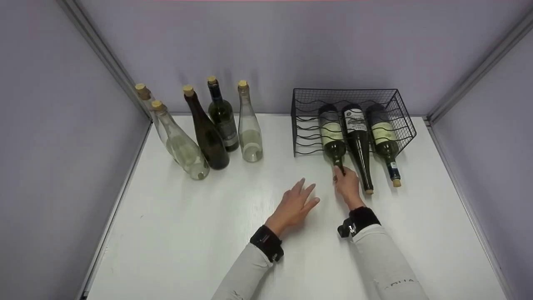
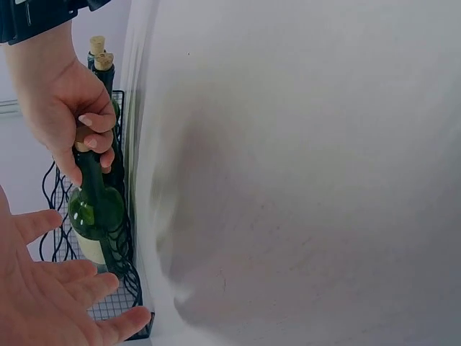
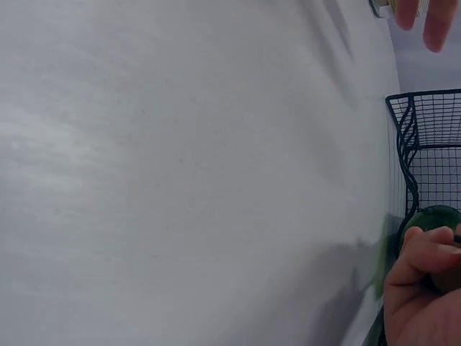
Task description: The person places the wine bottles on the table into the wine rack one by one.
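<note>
My right hand (image 1: 348, 185) grips the neck of a green wine bottle (image 1: 333, 135) with a pale label. This bottle lies in a black wire rack (image 1: 306, 125), its neck pointing toward me. In the left wrist view, the right hand (image 2: 68, 108) curls round the neck close under the cork. Left of it, my left hand (image 1: 291, 207) hovers over the table with its fingers spread, holding nothing. Two more bottles lie in the rack: a dark bottle (image 1: 359, 141) with a white label and a green bottle (image 1: 384, 133) with a cork at its end.
At the back left stand several corked bottles: a clear bottle (image 1: 250, 133), a dark green bottle (image 1: 222, 118), a brown bottle (image 1: 208, 137) and a clear pair at the left, the front clear bottle (image 1: 181, 143) overlapping the other. Walls enclose the white table (image 1: 187, 233).
</note>
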Demonstrator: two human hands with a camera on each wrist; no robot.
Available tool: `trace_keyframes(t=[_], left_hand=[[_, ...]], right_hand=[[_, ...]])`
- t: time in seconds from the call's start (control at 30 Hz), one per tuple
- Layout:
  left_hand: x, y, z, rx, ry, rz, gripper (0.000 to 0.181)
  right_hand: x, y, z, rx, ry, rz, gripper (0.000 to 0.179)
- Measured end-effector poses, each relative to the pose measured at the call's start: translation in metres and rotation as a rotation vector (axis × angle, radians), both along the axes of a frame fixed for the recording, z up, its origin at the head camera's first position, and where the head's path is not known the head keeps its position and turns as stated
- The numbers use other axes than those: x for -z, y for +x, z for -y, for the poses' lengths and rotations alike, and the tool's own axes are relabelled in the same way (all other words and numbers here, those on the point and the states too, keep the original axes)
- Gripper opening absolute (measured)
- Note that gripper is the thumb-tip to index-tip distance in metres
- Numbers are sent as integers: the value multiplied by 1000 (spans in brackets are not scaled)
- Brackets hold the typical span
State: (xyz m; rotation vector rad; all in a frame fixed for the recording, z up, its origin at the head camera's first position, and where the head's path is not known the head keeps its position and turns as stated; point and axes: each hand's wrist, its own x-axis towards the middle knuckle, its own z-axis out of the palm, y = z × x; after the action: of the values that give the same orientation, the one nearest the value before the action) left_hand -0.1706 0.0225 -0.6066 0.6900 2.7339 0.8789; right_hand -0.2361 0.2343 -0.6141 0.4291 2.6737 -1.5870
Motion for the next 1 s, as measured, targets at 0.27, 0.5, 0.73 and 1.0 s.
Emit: trace_keyframes(t=[0.27, 0.5, 0.73, 1.0], left_hand=[[-2, 1, 1, -1, -8, 11, 72], [-3, 2, 2, -2, -9, 1, 71], [0, 1, 4, -6, -46, -37, 72], [-1, 0, 17, -32, -60, -83, 70]], right_hand=[[-1, 1, -1, 11, -156, 55, 42], [-1, -1, -2, 26, -301, 88, 39], [0, -2, -3, 19, -396, 114, 38], [-8, -1, -4, 24, -324, 126, 41]])
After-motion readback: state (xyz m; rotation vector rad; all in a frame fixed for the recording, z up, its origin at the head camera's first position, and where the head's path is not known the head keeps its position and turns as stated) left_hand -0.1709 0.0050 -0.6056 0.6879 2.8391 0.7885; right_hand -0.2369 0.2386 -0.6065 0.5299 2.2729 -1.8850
